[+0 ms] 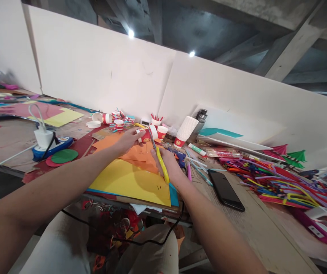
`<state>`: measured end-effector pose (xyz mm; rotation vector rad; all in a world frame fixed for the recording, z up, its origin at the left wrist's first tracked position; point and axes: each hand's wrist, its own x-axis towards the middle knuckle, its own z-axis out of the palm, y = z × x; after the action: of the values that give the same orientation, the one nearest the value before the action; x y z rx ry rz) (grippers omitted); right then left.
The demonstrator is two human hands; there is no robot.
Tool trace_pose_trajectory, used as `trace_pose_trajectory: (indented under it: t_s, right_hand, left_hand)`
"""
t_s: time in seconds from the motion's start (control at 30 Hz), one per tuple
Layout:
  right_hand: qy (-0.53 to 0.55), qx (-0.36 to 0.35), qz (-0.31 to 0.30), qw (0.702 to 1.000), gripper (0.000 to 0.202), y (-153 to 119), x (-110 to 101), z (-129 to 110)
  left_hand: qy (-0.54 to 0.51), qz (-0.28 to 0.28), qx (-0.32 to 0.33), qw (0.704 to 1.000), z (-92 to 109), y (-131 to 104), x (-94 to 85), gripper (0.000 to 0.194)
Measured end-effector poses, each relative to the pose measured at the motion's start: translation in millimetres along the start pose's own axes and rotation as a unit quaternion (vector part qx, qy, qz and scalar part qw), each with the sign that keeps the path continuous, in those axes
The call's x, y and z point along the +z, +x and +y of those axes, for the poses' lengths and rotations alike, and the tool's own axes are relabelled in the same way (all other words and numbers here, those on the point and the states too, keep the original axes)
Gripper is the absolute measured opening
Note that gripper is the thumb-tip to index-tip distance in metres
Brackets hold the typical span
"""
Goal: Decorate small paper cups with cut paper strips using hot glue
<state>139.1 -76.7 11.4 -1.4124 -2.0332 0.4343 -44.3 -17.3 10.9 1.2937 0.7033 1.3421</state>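
My left hand (129,140) is closed on a red and white paper cup (144,136), which it holds tilted on its side above the sheets. My right hand (167,161) grips yellow-handled scissors (163,164). Their blades reach to the rim of the paper cup; I cannot tell how far they have cut into it. Below both hands lie orange paper (140,155) and a yellow sheet (131,180), with a blue sheet (174,195) showing at the edge. Another red and white cup (162,132) stands just behind the scissors.
A stack of paper cups (186,131) leans by a dark bottle (200,123). Rightward lie a black phone (226,190), a glue stick (196,149) and many coloured pipe cleaners (277,179). Leftward are a blue power strip (51,148) and a green paper disc (64,156). A white partition (109,72) stands behind.
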Motion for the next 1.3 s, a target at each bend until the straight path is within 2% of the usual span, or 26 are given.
trace_pose_trajectory:
  t_s: [0.23,0.53,0.77,0.97,1.17,1.3]
  right_hand:
    - [-0.006,0.004,-0.011,1.000,0.035,-1.0,0.4,-0.7]
    - [-0.044,-0.024,0.013,0.999,0.035,0.9,-6.1,-0.9]
    - [-0.006,0.008,0.005,1.000,0.035,-1.0,-1.3,-3.7]
    - [-0.018,-0.003,0.006,1.000,0.033,-1.0,-0.8,-5.0]
    - [-0.054,-0.024,0.014,0.998,0.031,-0.2,-7.0,-3.0]
    - [-0.050,-0.021,0.014,0.998,0.034,2.5,-6.8,0.1]
  left_hand:
    - [-0.073,-0.002,-0.075,0.995,0.1,2.7,-8.3,0.041]
    - [0.046,-0.004,0.052,0.998,-5.8,2.8,0.9,0.044]
    - [0.007,-0.008,0.041,0.999,-3.9,1.3,0.0,0.044]
    - [-0.079,-0.004,-0.053,0.995,0.0,0.9,-4.0,0.044]
    - [-0.015,-0.014,0.017,1.000,-0.7,1.7,-5.4,0.044]
    - [0.015,-0.018,0.030,0.999,1.6,0.5,-4.3,0.047]
